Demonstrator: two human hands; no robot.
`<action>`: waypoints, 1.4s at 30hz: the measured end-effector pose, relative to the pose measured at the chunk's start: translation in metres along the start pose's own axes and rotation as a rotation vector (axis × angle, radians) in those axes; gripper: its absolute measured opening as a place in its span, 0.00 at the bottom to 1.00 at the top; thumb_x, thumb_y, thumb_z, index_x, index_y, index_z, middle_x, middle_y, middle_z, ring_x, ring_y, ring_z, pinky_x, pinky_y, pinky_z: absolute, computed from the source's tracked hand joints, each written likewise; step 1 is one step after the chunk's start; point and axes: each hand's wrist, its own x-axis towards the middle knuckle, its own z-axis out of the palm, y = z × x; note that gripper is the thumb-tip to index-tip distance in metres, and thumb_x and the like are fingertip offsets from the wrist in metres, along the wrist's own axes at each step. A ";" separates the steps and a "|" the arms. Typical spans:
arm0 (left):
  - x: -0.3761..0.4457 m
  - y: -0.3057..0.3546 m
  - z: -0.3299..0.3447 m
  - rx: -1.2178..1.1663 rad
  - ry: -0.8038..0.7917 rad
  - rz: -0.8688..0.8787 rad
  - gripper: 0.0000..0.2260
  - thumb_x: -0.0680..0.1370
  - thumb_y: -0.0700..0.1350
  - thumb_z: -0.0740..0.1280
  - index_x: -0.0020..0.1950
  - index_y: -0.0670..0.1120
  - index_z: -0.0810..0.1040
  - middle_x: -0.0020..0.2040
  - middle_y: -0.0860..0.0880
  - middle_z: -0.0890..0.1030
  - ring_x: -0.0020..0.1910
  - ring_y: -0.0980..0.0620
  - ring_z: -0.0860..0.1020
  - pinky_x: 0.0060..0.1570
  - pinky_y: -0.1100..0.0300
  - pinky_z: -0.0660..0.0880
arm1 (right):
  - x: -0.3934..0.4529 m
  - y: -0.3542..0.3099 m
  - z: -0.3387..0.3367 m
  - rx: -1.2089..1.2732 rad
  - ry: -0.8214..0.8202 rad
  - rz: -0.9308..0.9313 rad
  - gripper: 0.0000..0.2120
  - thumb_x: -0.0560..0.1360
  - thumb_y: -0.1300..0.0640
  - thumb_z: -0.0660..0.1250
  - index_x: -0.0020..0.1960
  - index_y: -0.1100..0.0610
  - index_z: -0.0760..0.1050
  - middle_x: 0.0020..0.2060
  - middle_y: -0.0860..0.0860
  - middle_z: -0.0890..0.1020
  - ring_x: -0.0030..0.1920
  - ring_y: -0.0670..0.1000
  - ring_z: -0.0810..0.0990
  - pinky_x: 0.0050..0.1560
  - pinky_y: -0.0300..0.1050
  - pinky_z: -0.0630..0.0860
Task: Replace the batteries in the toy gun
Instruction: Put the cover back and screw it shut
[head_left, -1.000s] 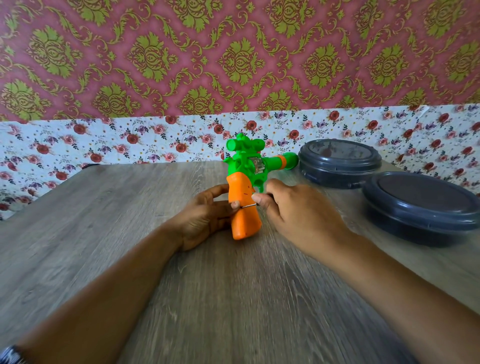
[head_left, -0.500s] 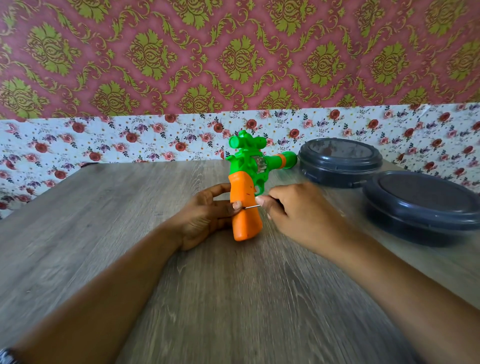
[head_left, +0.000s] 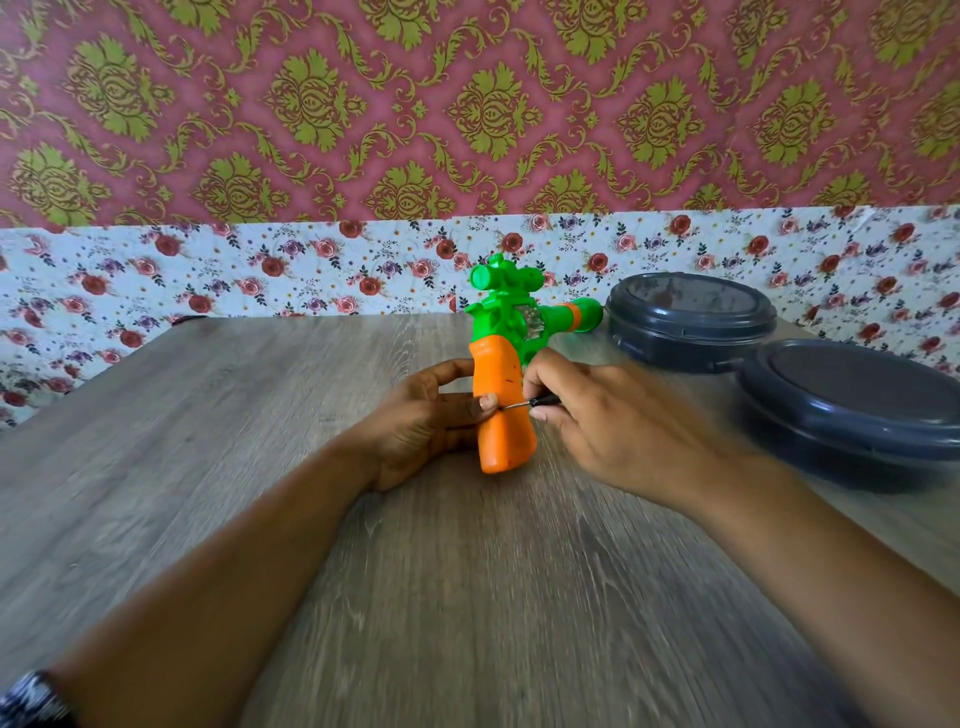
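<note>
Wooden table (head_left: 208, 467). Two dark grey lidded containers at 3 o'clock: far one (head_left: 691, 319), near one (head_left: 852, 410), rims touching. Floral backsplash (head_left: 208, 275) at 12 o'clock; damask wallpaper (head_left: 467, 104) above.

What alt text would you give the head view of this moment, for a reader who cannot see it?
A left hand grips the orange handle of a green and orange plastic toy gun lying on a grey wood-grain table, while the right hand pinches a thin black-handled screwdriver, tip against the handle. Two dark grey round lidded containers sit at right.
</note>
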 end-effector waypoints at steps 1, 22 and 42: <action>0.000 0.000 0.000 0.002 0.003 -0.002 0.25 0.69 0.38 0.70 0.65 0.44 0.71 0.49 0.44 0.84 0.46 0.49 0.83 0.48 0.53 0.81 | 0.000 0.001 0.000 0.001 0.014 0.007 0.07 0.75 0.52 0.62 0.48 0.56 0.70 0.33 0.52 0.80 0.30 0.57 0.76 0.29 0.45 0.65; 0.000 -0.001 0.000 0.045 0.003 -0.024 0.30 0.68 0.40 0.74 0.68 0.44 0.68 0.54 0.41 0.82 0.50 0.46 0.82 0.51 0.50 0.80 | 0.003 -0.001 -0.003 -0.131 -0.002 -0.009 0.10 0.73 0.52 0.59 0.42 0.55 0.76 0.34 0.51 0.82 0.35 0.57 0.80 0.29 0.45 0.72; -0.001 -0.001 0.000 0.060 0.007 -0.035 0.27 0.69 0.41 0.71 0.68 0.45 0.69 0.57 0.40 0.80 0.52 0.46 0.81 0.54 0.50 0.78 | 0.001 -0.004 -0.001 -0.338 0.083 -0.045 0.05 0.74 0.58 0.64 0.40 0.57 0.72 0.34 0.52 0.77 0.36 0.54 0.76 0.23 0.42 0.66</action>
